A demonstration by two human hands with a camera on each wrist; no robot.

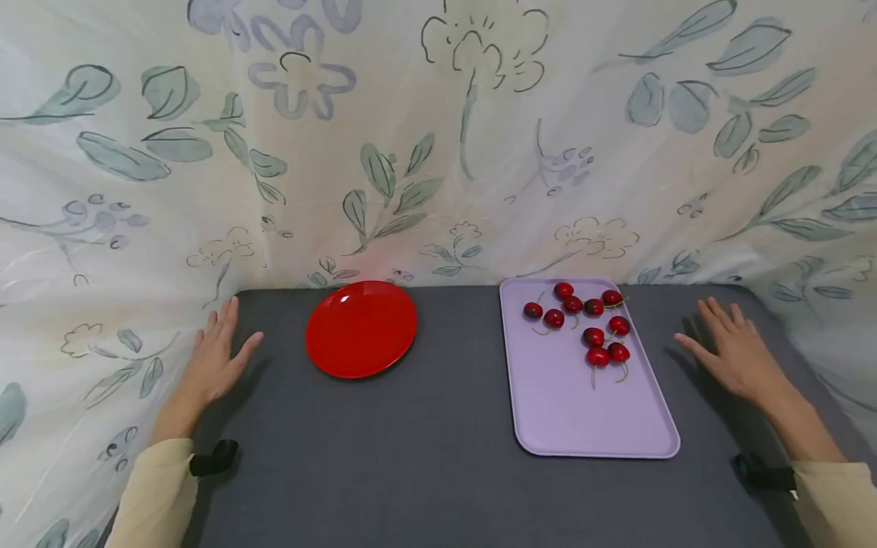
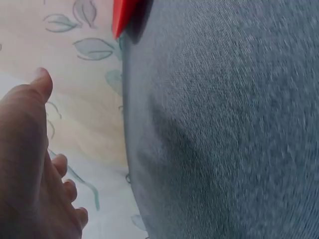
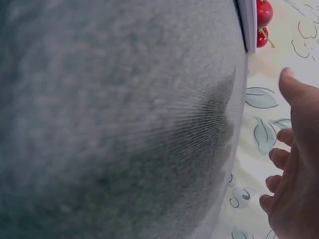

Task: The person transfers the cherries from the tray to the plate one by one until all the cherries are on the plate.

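- We look down on the dark grey cloth-covered counter (image 1: 425, 457), with a pale floral curtain (image 1: 438, 137) draped behind it and down both sides.
- On the right half sits the flat lilac plastic tray (image 1: 582, 411), rectangular with rounded corners and a low rim. We judge it light and stiff, best taken by its long edges.
- Left of centre and well apart from the tray lies the glossy round red plastic plate (image 1: 361, 328), bare. It looks light and slick, so we would take it by the rim.
- Our right hand (image 1: 733, 352) lies flat on the counter just beside the tray's right edge, fingers straight and a little apart, gripping nothing. The right wrist view shows those fingers (image 3: 294, 94) stretched out near the counter's edge.
- Our left hand (image 1: 215, 358) rests palm down at the counter's left edge, near the plate but not touching it, fingers straight and spread, holding nothing.
- Smallest of all, the shiny dark red cherries with thin green stems (image 1: 594, 336) lie clustered on the far part of the tray, some touching each other.
- We reckon these cherries are light, round and smooth, so apt to roll or slip. The flesh should bruise under a hard squeeze.
- A gentle pinch across the body looks safest to us, or a hold on the stem where it sticks out, though stems may pull off.
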